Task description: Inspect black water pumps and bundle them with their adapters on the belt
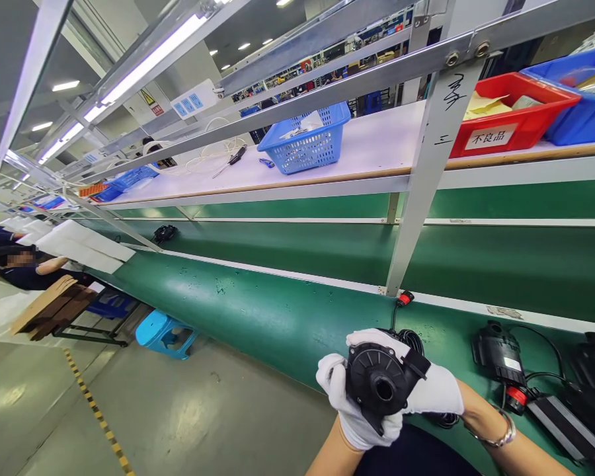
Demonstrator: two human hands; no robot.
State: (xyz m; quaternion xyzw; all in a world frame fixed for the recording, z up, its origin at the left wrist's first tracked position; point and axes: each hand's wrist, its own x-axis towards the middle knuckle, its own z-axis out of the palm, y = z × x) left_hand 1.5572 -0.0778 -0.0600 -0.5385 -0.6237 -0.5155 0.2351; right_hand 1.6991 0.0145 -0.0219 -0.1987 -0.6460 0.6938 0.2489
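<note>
From where I stand, the long table with a smooth green top [277, 317] runs off to the far left, with a pale lilac shelf with a brown edge [381, 142] above it on white metal posts. Large white sheets [86, 244] lie at its far end, beside a seated person in dark clothes [27, 274]. On the floor at its near side stands a bright blue plastic stool [161, 328]. The shelf carries a red plastic bin with a white label [515, 109] and, farther left, a light blue perforated plastic basket [307, 149]. At the right of the table sits a black pump-like unit with a white sticker [498, 354]. At the near edge, the white-gloved left hand [344, 408] is clamped round the lower left of a round black plastic housing with a ribbed face [377, 380]; the white-gloved right hand [439, 390] grips it from behind and the right, most fingers hidden. The housing is held up, its central opening facing me. Just behind it lies a coil of black cable [412, 340], and beyond that a small red-and-black plug [405, 299] by the post's foot.
</note>
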